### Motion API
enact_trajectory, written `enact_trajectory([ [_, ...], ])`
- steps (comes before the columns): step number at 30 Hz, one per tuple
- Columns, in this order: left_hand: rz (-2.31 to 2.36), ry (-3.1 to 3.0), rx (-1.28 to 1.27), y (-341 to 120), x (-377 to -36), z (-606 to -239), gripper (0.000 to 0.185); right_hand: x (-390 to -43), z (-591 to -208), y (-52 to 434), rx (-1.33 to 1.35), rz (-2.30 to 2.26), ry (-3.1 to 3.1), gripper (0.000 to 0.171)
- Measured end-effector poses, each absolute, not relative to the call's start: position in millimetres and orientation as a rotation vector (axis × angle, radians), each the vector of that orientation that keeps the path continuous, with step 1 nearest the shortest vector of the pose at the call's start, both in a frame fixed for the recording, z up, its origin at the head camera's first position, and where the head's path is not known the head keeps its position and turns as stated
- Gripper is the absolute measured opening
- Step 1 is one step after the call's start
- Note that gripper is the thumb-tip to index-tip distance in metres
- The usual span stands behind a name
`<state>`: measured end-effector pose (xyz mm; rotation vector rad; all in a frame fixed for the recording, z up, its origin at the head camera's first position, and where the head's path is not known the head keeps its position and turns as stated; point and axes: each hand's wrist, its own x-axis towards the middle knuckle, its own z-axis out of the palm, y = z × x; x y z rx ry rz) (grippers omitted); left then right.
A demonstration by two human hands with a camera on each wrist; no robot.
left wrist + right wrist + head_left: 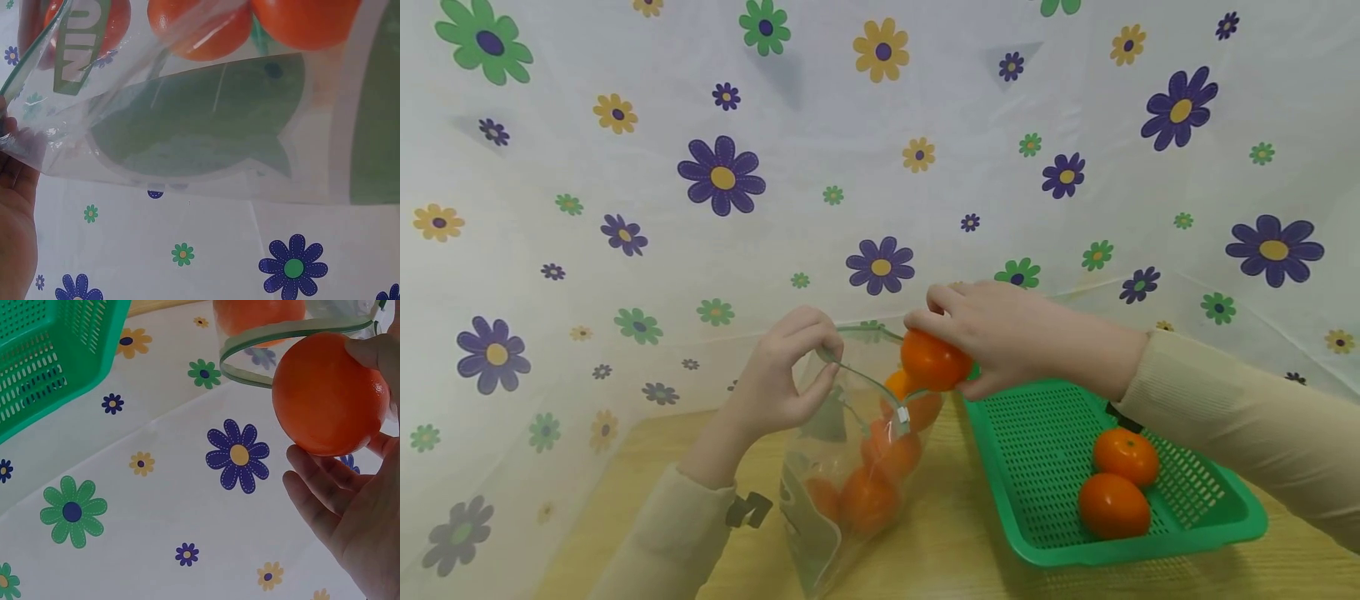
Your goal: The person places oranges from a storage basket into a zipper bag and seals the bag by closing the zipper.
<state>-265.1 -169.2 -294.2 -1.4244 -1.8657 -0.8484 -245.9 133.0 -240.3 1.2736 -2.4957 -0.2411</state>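
My left hand (785, 375) pinches the green-edged rim of a clear zip bag (811, 467) between thumb and fingers. Several oranges (868, 500) lie inside the bag, seen through its plastic. A white slider (902, 414) sits on the zip. At the bag's mouth, my right hand (992, 329) grips another orange (934, 360) from above, thumb on one side and fingers on the other. The right wrist view shows this orange (330, 394) beside the bag's rim. In the left wrist view, a green fish-shaped print (206, 119) covers part of the bag.
A green plastic basket (1022, 508) stands on the wooden table (925, 542) to the right, below my right forearm. Two oranges (1114, 506) rest in its right part. Behind everything hangs a white flower-printed sheet (820, 117).
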Motion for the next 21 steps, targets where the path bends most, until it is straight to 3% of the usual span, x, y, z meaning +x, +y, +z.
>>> enact_trajectory([
  [15,-0.840,-1.879,-1.415,-170,-263,-293,0.003,-250,-240,110,1.311,-0.125,-2.467,0.078],
  [21,-0.843,-1.884,-1.413,-170,-261,-292,0.025,-252,-241,101,1.325,-0.149,-2.465,0.081],
])
